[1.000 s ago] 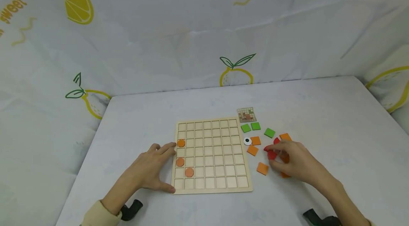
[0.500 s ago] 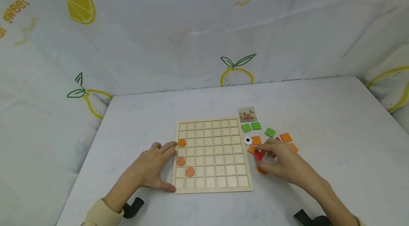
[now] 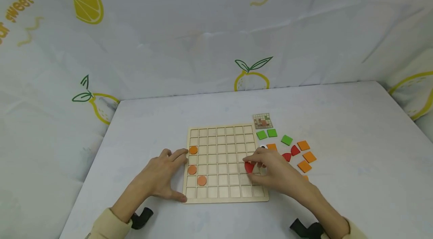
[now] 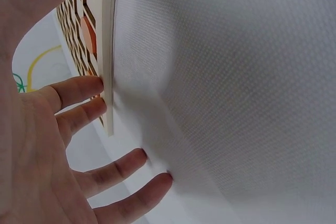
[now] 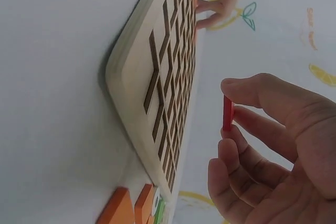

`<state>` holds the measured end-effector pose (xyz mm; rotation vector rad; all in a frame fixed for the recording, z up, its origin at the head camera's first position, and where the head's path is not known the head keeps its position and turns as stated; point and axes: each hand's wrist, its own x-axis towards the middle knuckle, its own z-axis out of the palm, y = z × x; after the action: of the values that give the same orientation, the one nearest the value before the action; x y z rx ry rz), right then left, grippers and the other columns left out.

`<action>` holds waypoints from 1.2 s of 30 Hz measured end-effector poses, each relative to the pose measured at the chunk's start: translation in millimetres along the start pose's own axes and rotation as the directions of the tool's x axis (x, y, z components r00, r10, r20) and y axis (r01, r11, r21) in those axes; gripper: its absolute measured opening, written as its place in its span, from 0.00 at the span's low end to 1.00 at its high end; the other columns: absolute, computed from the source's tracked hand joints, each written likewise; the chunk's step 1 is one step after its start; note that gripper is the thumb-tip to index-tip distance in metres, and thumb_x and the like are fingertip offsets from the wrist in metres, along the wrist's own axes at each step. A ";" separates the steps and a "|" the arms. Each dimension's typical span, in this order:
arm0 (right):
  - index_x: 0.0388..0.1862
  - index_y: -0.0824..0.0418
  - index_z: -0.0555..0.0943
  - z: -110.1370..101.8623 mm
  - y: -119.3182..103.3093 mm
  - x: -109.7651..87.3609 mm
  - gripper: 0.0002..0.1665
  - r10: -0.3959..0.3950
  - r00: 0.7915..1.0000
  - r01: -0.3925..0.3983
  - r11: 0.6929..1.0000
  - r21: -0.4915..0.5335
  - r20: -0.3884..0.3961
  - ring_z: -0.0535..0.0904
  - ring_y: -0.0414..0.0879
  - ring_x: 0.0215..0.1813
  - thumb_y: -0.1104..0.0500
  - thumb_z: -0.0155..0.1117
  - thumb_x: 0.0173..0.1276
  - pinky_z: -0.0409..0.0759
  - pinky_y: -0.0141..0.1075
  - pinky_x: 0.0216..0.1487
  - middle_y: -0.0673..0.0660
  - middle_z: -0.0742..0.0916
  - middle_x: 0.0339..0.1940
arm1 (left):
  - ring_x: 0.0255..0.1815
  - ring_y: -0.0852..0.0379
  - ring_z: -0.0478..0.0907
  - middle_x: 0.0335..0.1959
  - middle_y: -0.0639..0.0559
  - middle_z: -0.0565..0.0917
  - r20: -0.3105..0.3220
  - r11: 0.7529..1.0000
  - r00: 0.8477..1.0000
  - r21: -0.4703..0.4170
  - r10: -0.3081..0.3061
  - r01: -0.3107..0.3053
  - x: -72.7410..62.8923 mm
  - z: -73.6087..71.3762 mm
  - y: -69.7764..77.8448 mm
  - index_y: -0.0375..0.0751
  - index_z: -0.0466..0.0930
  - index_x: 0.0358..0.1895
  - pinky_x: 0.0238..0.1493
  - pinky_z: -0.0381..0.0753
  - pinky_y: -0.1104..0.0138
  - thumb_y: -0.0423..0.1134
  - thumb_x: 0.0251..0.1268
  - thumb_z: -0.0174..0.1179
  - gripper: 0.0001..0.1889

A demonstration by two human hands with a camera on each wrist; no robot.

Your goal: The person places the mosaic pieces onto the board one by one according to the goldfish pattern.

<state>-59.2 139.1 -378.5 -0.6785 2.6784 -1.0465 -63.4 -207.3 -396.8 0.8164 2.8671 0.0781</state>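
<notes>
A wooden grid board lies on the table, with an orange disc and two lighter orange discs in cells at its left side. My left hand touches the board's left edge with its fingers spread; in the left wrist view two fingertips meet the rim. Over the right part of the board, my right hand pinches a red tile with a curved edge between thumb and fingers. In the right wrist view this red tile is seen edge-on, held above the board.
Right of the board lie green squares, orange squares, two red pieces and a white eye disc, partly covered by the right hand. A small picture card lies at the board's far right corner.
My right hand has picked the red tile from the loose pieces and carried it left over the board. The left hand has stayed at the board's left edge.
</notes>
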 end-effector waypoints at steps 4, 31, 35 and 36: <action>0.51 0.61 0.89 9.7 -9.4 7.6 0.20 -0.031 0.999 0.031 1.000 0.000 0.023 0.75 0.39 0.37 0.63 0.77 0.58 0.75 0.26 0.32 0.45 0.83 0.33 | 0.55 0.45 0.75 0.73 0.51 0.73 0.011 1.000 1.000 -0.003 -0.008 0.008 0.6 0.0 0.6 0.52 0.75 0.57 0.34 0.82 0.57 0.72 0.27 0.79 0.49; 0.49 0.60 0.90 59.8 -39.7 44.7 0.19 -0.116 0.971 0.097 0.991 0.096 0.210 0.74 0.38 0.35 0.68 0.72 0.57 0.74 0.25 0.36 0.46 0.84 0.35 | 0.58 0.45 0.75 0.72 0.52 0.72 0.018 0.999 1.000 -0.033 0.023 -0.023 5.2 3.7 -6.6 0.52 0.73 0.58 0.44 0.84 0.51 0.74 0.29 0.77 0.49; 0.50 0.59 0.90 63.2 -40.7 47.3 0.20 -0.121 0.967 0.104 0.991 0.087 0.224 0.74 0.37 0.35 0.68 0.71 0.57 0.73 0.25 0.36 0.46 0.84 0.34 | 0.63 0.45 0.74 0.71 0.54 0.73 0.002 0.991 0.999 -0.129 0.032 -0.032 4.5 3.5 -12.3 0.54 0.73 0.57 0.54 0.81 0.46 0.68 0.33 0.79 0.44; 0.50 0.59 0.90 63.9 -40.9 47.8 0.20 -0.121 0.966 0.104 0.991 0.086 0.228 0.74 0.37 0.35 0.68 0.71 0.57 0.73 0.25 0.36 0.46 0.84 0.35 | 0.63 0.46 0.74 0.71 0.54 0.74 -0.004 0.988 0.999 -0.150 0.039 -0.039 4.5 3.5 -13.9 0.55 0.73 0.58 0.56 0.80 0.45 0.67 0.34 0.79 0.43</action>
<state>-65.8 51.8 -397.9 -0.8890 2.4140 -1.0171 -73.8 -216.7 -402.2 0.8424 2.8044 0.2958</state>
